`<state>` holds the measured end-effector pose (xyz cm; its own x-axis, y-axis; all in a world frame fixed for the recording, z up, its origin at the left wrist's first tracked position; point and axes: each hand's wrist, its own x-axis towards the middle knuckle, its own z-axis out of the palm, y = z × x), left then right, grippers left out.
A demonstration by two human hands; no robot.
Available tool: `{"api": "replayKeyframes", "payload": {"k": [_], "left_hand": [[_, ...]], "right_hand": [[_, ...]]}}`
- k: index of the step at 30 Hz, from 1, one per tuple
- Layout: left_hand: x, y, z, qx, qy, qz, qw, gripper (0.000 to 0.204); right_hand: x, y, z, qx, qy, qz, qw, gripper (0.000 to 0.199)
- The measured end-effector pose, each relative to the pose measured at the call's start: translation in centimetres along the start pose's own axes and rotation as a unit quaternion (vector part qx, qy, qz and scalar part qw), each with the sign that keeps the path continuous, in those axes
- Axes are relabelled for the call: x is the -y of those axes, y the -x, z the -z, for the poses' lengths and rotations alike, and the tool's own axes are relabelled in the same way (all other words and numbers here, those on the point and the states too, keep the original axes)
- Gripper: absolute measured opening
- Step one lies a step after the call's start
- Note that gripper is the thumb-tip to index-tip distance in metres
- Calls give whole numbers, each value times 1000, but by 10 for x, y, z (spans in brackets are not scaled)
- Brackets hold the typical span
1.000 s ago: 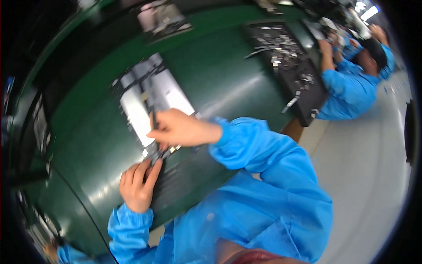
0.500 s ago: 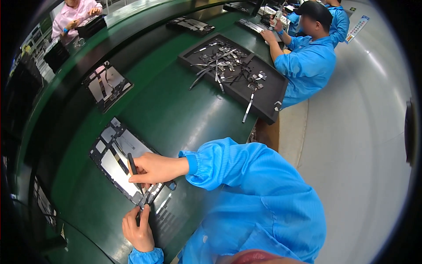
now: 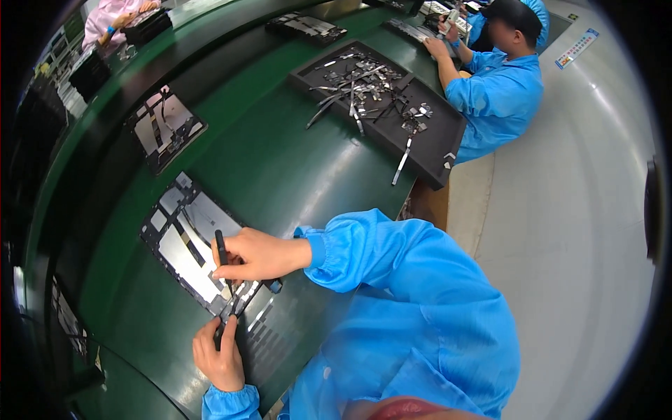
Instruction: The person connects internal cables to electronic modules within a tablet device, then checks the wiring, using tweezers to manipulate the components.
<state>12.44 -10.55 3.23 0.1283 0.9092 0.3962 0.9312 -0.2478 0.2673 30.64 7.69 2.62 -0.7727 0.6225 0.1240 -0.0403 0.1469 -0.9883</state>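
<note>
Slim black tool [image 3: 221, 246] over a tablet-like panel [image 3: 183, 257]
Right hand [image 3: 257, 256] is pinching the tool, panel's flat on the green table [image 3: 280, 175]; left hand [image 3: 221, 358] is at its near end, can't tell if gripping.

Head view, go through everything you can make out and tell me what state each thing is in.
Right hand: closed around the black tool
Black tool: held slanted, tip down over the near panel
Left hand: fingertips at that panel's lower end
Near panel: lying flat, inside exposed
Far-left panel: lying flat, inside exposed, untouched
Black tray: open, holding loose parts
Loose parts: jumbled, some strips overhanging the edge
</note>
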Motion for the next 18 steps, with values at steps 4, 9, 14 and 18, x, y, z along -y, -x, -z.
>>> {"api": "replayKeyframes", "payload": {"k": [4, 9, 14, 18], "left_hand": [[3, 6, 1, 5, -3, 23, 1000, 39], [7, 5, 4, 7, 7, -5, 1000, 47], [10, 5, 2, 20, 8, 6, 1000, 47], [9, 6, 2, 1, 24, 4, 1000, 47]], "right_hand": [[-2, -2, -5, 1, 22, -1, 1000, 21], [0, 1, 0, -25, 38, -16, 999, 26], [14, 3, 6, 12, 23, -69, 997, 14], [13, 2, 0, 27, 40, -73, 996, 13]]}}
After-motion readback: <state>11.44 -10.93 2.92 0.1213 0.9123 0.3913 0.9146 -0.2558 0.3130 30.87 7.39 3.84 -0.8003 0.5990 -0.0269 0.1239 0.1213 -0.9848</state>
